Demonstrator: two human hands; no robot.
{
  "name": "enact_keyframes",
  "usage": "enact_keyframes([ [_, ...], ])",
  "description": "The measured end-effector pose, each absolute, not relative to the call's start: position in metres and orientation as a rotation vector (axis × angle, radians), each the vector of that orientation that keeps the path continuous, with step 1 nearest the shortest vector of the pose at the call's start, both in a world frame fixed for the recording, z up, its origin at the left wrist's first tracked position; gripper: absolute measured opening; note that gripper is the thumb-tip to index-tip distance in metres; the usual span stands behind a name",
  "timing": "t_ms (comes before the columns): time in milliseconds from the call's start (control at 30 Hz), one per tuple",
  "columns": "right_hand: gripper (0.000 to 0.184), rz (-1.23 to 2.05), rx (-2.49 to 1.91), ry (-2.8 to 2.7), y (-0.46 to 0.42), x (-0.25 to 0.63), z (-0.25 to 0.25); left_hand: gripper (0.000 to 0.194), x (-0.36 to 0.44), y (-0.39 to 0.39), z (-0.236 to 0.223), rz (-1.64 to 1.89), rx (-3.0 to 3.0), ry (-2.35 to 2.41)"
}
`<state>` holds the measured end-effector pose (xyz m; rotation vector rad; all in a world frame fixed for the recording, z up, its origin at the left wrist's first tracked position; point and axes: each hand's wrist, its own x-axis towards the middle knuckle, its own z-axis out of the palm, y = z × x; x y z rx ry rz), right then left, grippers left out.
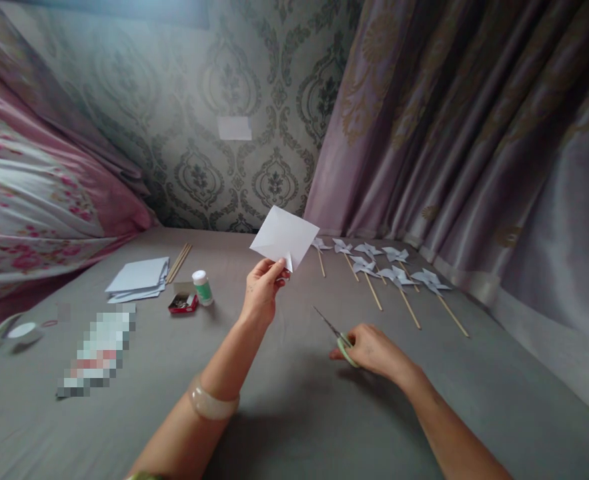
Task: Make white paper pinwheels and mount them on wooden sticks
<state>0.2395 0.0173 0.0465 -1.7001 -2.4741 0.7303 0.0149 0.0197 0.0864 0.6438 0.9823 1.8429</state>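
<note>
A square sheet of white paper (pixel 285 232) is pinched by one corner in my left hand (pixel 267 283), raised above the grey surface. A slit shows in the paper close to my thumb. Lower and to the right, my right hand (pixel 371 348) grips a pair of scissors (pixel 345 347) by its pale green handles. The blades point up and left, away from the paper, and look nearly closed. A pale bangle (pixel 213 403) circles my left forearm.
Several paper pinwheels (pixel 397 277) on sticks lie at the right. Leftward are a paper stack (pixel 139 277), wooden sticks (pixel 178 263), a small red box (pixel 183 304), a white-capped green bottle (pixel 203 288) and a blurred-out packet (pixel 99 350). Curtains (pixel 424 133) hang at the right.
</note>
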Motion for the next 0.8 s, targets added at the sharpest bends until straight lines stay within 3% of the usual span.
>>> enact_keyframes([
  [133, 0.029, 0.489, -1.925, -2.506, 0.011, 0.256, 0.048, 0.032, 0.023, 0.021, 0.081, 1.775, 0.67, 0.986],
  [333, 0.039, 0.318, -2.081, -2.553, 0.009, 0.253, 0.057, 0.033, 0.034, 0.019, 0.08, 1.695, 0.69, 1.011],
  [800, 0.036, 0.359, -2.046, -2.601, 0.02, 0.271, 0.052, 0.02, -0.005, -0.012, 0.043, 1.412, 0.932, 1.391],
])
